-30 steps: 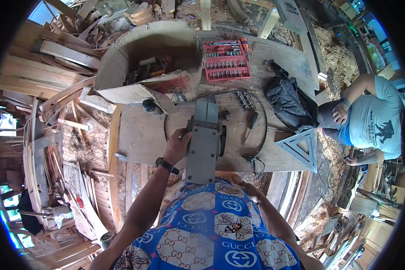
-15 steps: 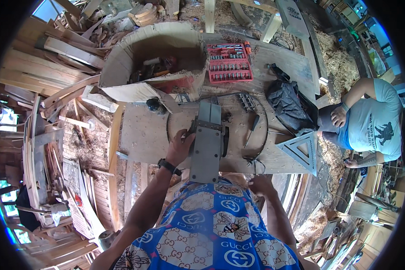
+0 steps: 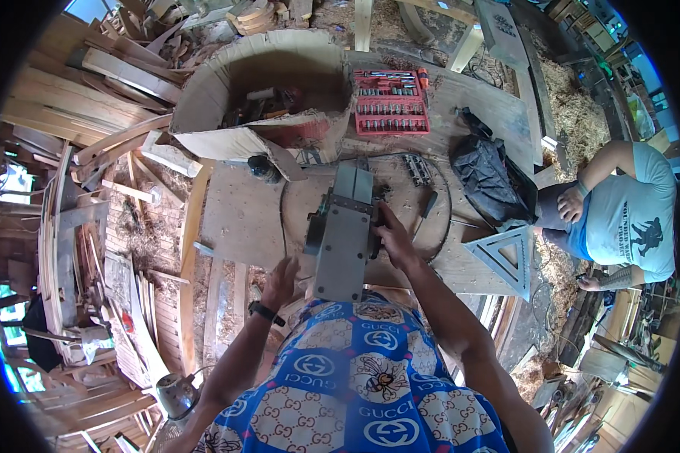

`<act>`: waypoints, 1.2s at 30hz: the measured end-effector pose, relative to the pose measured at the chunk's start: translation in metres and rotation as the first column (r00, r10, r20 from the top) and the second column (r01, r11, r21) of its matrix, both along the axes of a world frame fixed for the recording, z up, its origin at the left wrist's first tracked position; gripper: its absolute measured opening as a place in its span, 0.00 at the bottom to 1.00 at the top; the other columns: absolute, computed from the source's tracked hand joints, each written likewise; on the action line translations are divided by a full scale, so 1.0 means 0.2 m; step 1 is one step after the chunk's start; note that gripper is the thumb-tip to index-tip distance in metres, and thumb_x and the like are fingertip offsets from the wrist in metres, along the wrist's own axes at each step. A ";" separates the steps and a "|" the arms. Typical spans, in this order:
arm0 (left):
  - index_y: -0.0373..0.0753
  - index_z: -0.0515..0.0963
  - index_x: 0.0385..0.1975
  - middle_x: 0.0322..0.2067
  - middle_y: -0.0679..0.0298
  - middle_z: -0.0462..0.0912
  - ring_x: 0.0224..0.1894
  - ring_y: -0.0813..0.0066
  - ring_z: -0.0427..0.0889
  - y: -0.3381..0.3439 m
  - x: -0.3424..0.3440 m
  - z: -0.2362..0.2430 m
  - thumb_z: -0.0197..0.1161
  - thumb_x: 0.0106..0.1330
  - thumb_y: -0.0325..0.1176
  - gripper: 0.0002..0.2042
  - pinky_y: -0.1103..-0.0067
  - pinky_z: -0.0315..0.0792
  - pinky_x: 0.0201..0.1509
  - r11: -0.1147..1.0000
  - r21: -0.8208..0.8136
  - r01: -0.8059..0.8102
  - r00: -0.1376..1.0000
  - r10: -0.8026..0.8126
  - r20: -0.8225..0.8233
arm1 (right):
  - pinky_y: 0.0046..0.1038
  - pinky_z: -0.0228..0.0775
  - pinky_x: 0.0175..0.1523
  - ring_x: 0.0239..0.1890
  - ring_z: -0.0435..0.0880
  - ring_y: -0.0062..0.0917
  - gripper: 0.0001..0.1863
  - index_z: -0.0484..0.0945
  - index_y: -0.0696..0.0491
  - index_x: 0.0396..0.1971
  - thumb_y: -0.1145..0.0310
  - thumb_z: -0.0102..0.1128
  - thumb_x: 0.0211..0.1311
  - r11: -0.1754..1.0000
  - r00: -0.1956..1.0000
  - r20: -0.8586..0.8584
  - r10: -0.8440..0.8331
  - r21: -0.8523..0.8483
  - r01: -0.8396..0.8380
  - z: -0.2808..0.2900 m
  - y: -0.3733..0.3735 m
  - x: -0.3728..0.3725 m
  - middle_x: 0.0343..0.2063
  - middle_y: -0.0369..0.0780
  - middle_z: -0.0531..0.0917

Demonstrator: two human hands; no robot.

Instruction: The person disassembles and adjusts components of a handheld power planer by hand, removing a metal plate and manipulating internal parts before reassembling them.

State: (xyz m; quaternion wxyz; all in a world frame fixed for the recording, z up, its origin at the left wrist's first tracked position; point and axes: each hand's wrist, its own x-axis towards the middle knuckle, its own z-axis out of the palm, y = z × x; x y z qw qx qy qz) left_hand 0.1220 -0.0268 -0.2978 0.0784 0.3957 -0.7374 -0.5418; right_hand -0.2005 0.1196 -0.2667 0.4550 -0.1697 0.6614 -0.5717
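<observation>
An electric hand planer (image 3: 344,249) stands sole up at the table's near edge, against my shirt. Its flat grey metal plates face upward, and dark body parts show at both sides. My right hand (image 3: 391,235) is closed on the planer's right side, with its fingertips partly hidden behind the body. My left hand (image 3: 281,282), with a dark watch on its wrist, is apart from the planer, low on its left, near the black cord (image 3: 283,215). Its fingers point forward, loosely stretched. A screwdriver (image 3: 426,214) lies just beyond my right hand.
On the wooden table (image 3: 238,219) are a cardboard box (image 3: 227,142) of tools, a red socket set (image 3: 391,124), a black bag (image 3: 487,177) and a grey triangular square (image 3: 502,260). A person (image 3: 627,211) sits at the right. Timber (image 3: 121,75) and shavings surround the table.
My left hand has left the planer's left side and drawn back toward me. My right hand has risen from the near table edge onto the planer's right side. The planer has tilted slightly.
</observation>
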 end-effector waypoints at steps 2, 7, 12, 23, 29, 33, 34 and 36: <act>0.43 0.73 0.59 0.44 0.48 0.82 0.44 0.46 0.83 0.06 0.27 -0.27 0.58 0.69 0.32 0.18 0.59 0.79 0.43 0.737 -0.348 0.579 0.810 -0.471 0.351 | 0.38 0.72 0.57 0.57 0.76 0.32 0.38 0.53 0.53 0.74 0.76 0.51 0.64 0.999 0.990 0.143 -0.009 0.050 0.002 0.06 -0.01 -0.01 0.60 0.45 0.74; 0.41 0.81 0.42 0.33 0.55 0.84 0.34 0.54 0.85 0.25 0.57 -0.48 0.59 0.68 0.35 0.09 0.61 0.77 0.36 0.774 0.405 0.487 0.768 -0.600 0.225 | 0.37 0.74 0.53 0.52 0.79 0.29 0.34 0.61 0.55 0.69 0.70 0.55 0.61 0.992 0.971 0.226 -0.084 0.115 0.059 0.07 -0.08 -0.05 0.53 0.44 0.78; 0.38 0.83 0.43 0.38 0.54 0.86 0.41 0.57 0.85 0.19 0.61 -0.35 0.57 0.71 0.44 0.16 0.66 0.77 0.45 0.672 0.204 0.712 0.605 -0.734 0.309 | 0.34 0.75 0.50 0.49 0.80 0.29 0.36 0.64 0.58 0.65 0.64 0.62 0.56 0.983 0.967 0.252 -0.044 0.185 -0.003 0.04 -0.19 -0.14 0.48 0.44 0.80; 0.37 0.84 0.45 0.40 0.54 0.88 0.43 0.67 0.87 0.24 0.11 0.11 0.61 0.69 0.41 0.15 0.71 0.78 0.49 0.947 0.203 0.250 0.934 -0.291 0.208 | 0.29 0.76 0.47 0.43 0.85 0.29 0.32 0.71 0.67 0.56 0.66 0.66 0.52 0.883 0.973 -0.104 0.208 0.448 -0.141 0.08 -0.36 -0.18 0.45 0.50 0.83; 0.36 0.83 0.47 0.41 0.56 0.88 0.45 0.73 0.85 0.28 0.09 0.10 0.61 0.70 0.39 0.14 0.73 0.77 0.49 0.909 0.414 -0.045 0.938 -0.104 0.329 | 0.30 0.77 0.48 0.43 0.86 0.30 0.30 0.73 0.65 0.55 0.65 0.65 0.53 0.844 0.958 -0.069 0.280 0.493 -0.211 0.14 -0.37 -0.21 0.43 0.49 0.85; 0.36 0.82 0.47 0.41 0.56 0.88 0.45 0.72 0.84 0.30 0.07 0.10 0.61 0.70 0.39 0.14 0.72 0.77 0.49 0.904 0.424 -0.052 0.944 -0.094 0.317 | 0.35 0.74 0.59 0.52 0.84 0.41 0.38 0.71 0.63 0.59 0.56 0.66 0.50 0.824 0.943 -0.084 0.321 0.516 -0.234 0.11 -0.36 -0.20 0.49 0.54 0.83; 0.36 0.82 0.47 0.41 0.56 0.88 0.45 0.72 0.84 0.31 0.06 0.10 0.61 0.70 0.39 0.14 0.72 0.77 0.49 0.901 0.430 -0.055 0.944 -0.093 0.316 | 0.35 0.73 0.59 0.53 0.84 0.42 0.38 0.71 0.63 0.59 0.55 0.66 0.50 0.808 0.931 -0.117 0.346 0.541 -0.232 0.12 -0.35 -0.20 0.49 0.54 0.83; 0.36 0.82 0.47 0.41 0.56 0.88 0.45 0.72 0.84 0.32 0.04 0.10 0.61 0.70 0.39 0.14 0.72 0.77 0.49 0.896 0.439 -0.060 0.944 -0.092 0.317 | 0.36 0.72 0.60 0.53 0.83 0.43 0.38 0.71 0.63 0.59 0.55 0.65 0.50 0.791 0.917 -0.148 0.371 0.567 -0.228 0.11 -0.35 -0.20 0.49 0.55 0.83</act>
